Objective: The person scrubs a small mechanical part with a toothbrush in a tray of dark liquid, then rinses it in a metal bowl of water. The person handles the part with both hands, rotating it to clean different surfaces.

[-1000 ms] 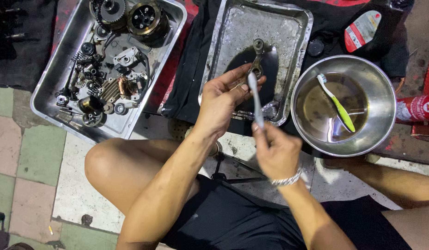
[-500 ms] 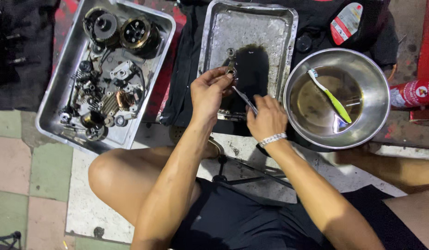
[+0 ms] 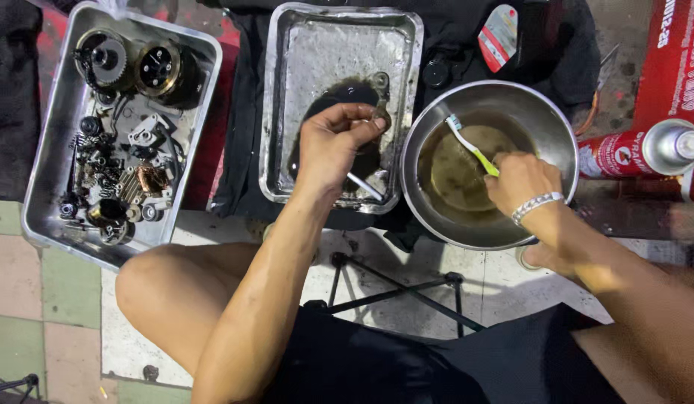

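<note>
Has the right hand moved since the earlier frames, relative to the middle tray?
Yes. The right hand left the middle tray's front edge and went rightward into the steel bowl, now gripping the toothbrush.

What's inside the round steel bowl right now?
The round steel bowl holds murky brownish liquid and a toothbrush, its bristle head toward the rim. The right hand grips its handle, covering the handle end. Anything beneath the liquid or the hand can't be seen.

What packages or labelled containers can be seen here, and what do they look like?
Spray can: right of the bowl, lying on its side, red label, silver top.
Carton: top right corner, tall, red with pale lettering.
Small bottle: above the bowl, on dark cloth, red and grey label.
No screens.
</note>
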